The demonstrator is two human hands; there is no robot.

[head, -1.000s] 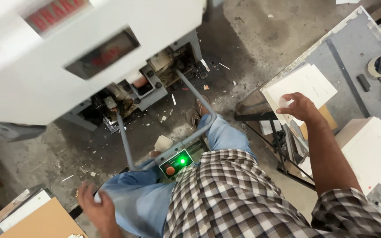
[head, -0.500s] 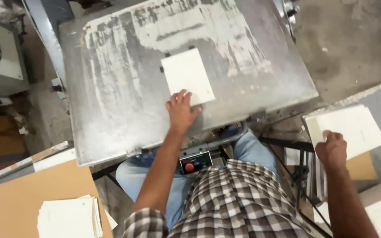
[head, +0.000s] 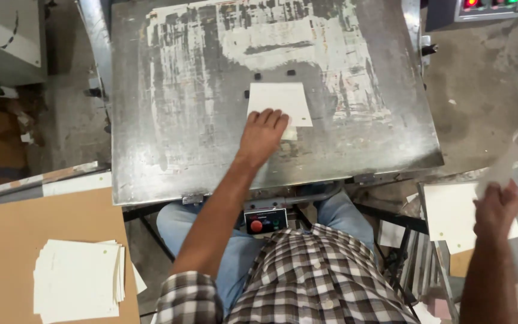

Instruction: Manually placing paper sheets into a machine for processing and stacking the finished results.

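- Two hands at work. The left hand point(head: 263, 133) lies flat, grip released, fingertips pressing the near edge of a white card point(head: 279, 103) on the steel plate point(head: 181, 120), apparently seating it against small dark stops just beyond it.
- The card is near square, edges parallel to the plate's.
- The right hand point(head: 497, 210), off the plate's right corner, pinches another blurred sheet point(head: 502, 168) above a white stack point(head: 451, 213).

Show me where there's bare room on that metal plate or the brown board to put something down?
The metal plate is bare left of the white sheet under the left hand. The brown board is free above the paper stack. By the right hand, sheets crowd.
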